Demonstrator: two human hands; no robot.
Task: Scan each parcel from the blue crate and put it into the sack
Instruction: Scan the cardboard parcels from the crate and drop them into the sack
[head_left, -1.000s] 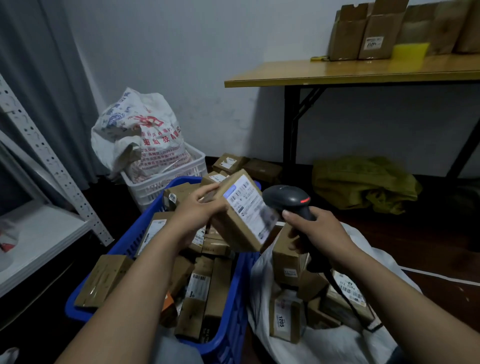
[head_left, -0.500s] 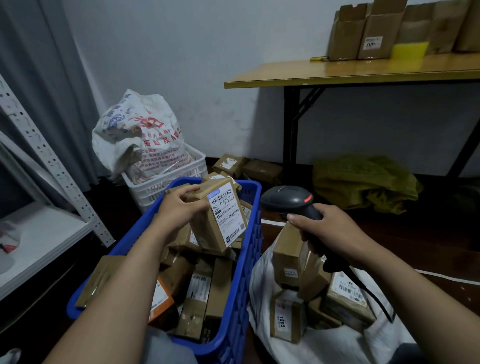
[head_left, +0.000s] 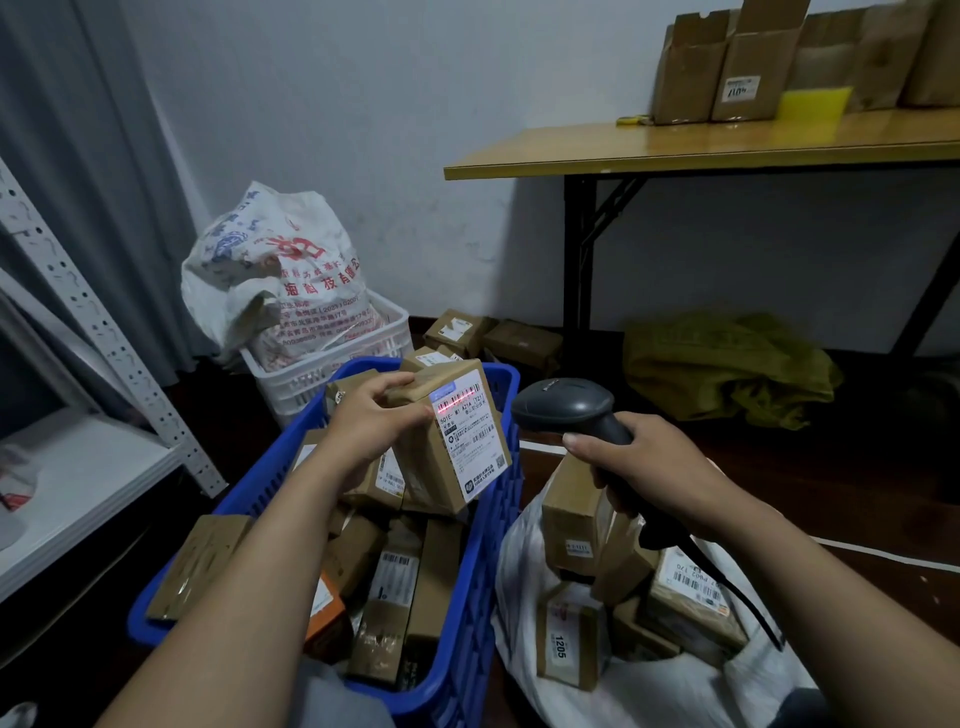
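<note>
Parcel (head_left: 457, 431) gripped by left hand (head_left: 371, 423) above blue crate (head_left: 485, 561), scanner (head_left: 563, 405) clutched by right hand (head_left: 649, 467), sack (head_left: 649, 691) alongside, table (head_left: 675, 150) behind

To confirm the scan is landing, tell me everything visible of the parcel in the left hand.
The parcel is a brown cardboard box, held tilted above the blue crate by the left hand, whose fingers curl over its top edge. A white shipping label with barcodes, print and a blue top strip covers the face toward the scanner. A red scan line crosses the top barcode. Whether its lower end rests on parcels below is unclear.
</note>
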